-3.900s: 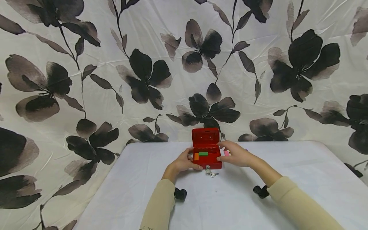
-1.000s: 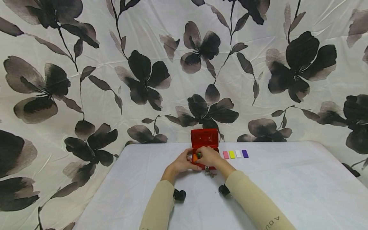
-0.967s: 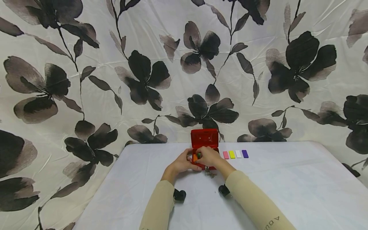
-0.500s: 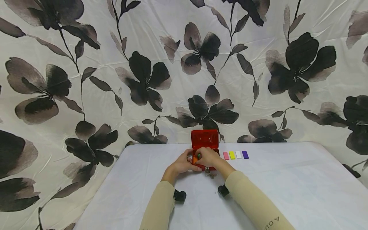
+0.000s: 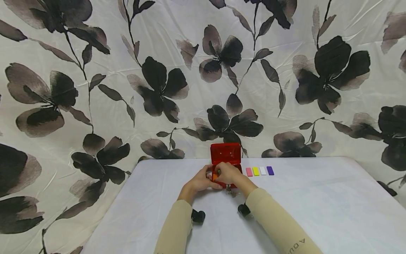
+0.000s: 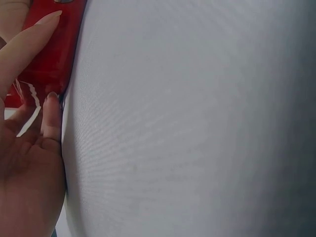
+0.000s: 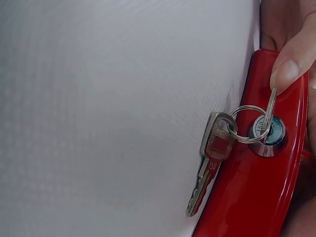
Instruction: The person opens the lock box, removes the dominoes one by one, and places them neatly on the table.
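In the head view, a red metal cash box [image 5: 226, 153] stands with its lid raised. My left hand [image 5: 201, 179] grips its left side, thumb across the front and fingers round the corner, as the left wrist view confirms on the red wall [image 6: 52, 61]. My right hand [image 5: 229, 174] reaches down inside, finger and thumb pinching an orange block [image 5: 215, 177] at the left of the compartment. Partly covered by those fingers is a green block [image 5: 219, 171]. In the right wrist view, a key sits in the front lock [image 7: 269, 133], with a second key [image 7: 212, 153] hanging from its ring.
Right of the box, a pink block [image 5: 248, 171], a yellow block [image 5: 255, 171], a white block [image 5: 262, 170] and a purple block [image 5: 270, 170] lie in a row on the white tablecloth [image 5: 304, 197]. A floral cloth [image 5: 177, 31] hangs behind the table.
My right hand has moved left from the box's right rim into the compartment, uncovering the row of blocks. Over the last second, the orange block tilts between its fingers. The left hand stays put.
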`<move>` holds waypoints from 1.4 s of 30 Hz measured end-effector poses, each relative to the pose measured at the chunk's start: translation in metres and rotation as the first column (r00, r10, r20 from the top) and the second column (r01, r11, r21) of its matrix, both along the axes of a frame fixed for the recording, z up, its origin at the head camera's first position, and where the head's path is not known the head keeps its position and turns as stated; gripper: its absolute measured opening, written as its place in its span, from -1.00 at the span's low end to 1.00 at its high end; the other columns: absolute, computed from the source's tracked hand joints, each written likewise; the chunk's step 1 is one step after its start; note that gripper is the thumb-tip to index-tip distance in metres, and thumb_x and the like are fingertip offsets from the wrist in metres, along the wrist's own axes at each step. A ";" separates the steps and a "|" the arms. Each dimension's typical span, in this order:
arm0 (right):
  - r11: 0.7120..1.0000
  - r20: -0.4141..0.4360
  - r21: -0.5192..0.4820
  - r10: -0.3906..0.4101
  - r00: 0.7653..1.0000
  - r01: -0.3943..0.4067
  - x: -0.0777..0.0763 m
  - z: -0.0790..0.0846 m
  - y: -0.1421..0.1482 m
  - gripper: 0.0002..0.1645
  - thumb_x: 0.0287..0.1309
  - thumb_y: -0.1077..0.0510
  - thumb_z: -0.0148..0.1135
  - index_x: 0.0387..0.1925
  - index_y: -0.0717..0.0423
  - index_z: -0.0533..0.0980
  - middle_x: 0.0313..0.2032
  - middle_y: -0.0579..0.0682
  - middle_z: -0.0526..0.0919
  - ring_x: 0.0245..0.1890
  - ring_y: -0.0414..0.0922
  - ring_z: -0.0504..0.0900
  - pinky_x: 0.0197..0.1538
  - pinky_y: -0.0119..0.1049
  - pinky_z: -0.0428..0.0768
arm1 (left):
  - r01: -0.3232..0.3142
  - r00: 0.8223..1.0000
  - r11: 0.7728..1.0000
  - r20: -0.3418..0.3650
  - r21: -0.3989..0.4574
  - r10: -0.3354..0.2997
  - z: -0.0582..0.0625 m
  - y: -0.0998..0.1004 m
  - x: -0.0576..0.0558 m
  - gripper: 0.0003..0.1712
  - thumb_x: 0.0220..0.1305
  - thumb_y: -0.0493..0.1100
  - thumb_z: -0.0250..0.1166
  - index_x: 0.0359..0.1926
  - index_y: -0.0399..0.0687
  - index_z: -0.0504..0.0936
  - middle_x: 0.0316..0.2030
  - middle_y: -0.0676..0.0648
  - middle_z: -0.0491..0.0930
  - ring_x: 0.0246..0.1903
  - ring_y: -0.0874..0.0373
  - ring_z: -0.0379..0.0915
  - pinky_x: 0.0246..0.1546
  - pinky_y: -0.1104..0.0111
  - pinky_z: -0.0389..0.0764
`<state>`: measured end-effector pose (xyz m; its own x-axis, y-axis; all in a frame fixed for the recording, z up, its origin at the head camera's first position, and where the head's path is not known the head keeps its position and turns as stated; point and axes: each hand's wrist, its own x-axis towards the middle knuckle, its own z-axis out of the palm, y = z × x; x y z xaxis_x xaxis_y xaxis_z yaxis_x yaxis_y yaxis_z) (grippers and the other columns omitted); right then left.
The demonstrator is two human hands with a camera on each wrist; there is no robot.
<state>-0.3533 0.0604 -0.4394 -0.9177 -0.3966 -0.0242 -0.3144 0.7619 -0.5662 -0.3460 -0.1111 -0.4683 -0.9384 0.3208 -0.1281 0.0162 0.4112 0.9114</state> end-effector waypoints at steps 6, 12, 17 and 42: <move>1.000 -0.003 0.014 -0.007 1.000 0.008 0.000 -0.002 -0.001 -0.60 0.06 0.09 0.56 -0.03 0.06 0.70 -0.28 -0.08 0.74 -0.27 -0.10 0.61 -0.03 -0.03 0.67 | -0.005 1.000 1.000 0.006 -0.020 0.005 0.000 0.000 0.001 0.11 -0.01 -0.18 0.66 0.50 -0.11 0.21 0.09 -0.14 0.43 -0.03 0.02 0.33 0.11 0.15 0.43; 1.000 0.005 0.028 0.003 1.000 -0.003 0.001 -0.001 -0.001 -0.62 0.10 0.09 0.54 -0.03 0.07 0.69 -0.27 -0.06 0.74 -0.27 -0.10 0.61 -0.02 -0.03 0.68 | -0.004 1.000 1.000 0.001 -0.016 0.004 -0.001 0.002 0.002 0.11 -0.01 -0.20 0.66 0.49 -0.12 0.22 0.07 -0.13 0.43 -0.06 0.02 0.33 0.07 0.16 0.42; 0.999 0.003 0.037 0.022 1.000 -0.022 0.000 0.001 0.001 -0.62 0.10 0.10 0.54 -0.02 0.06 0.69 -0.24 -0.05 0.74 -0.25 -0.09 0.62 0.03 0.01 0.68 | -0.001 1.000 1.000 0.003 -0.014 0.001 -0.001 0.002 0.002 0.10 0.00 -0.20 0.65 0.49 -0.09 0.22 0.07 -0.13 0.44 -0.06 0.02 0.34 0.04 0.18 0.42; 0.995 -0.082 -0.053 0.075 0.994 -0.079 0.007 0.011 0.026 -0.59 0.14 0.04 0.53 -0.02 0.12 0.66 -0.28 -0.07 0.72 -0.27 -0.13 0.60 -0.03 -0.13 0.68 | -0.016 1.000 0.999 0.002 -0.029 0.016 0.000 0.001 0.001 0.09 -0.01 -0.15 0.66 0.47 -0.09 0.23 -0.13 -0.10 0.41 -0.14 0.05 0.33 -0.12 0.29 0.44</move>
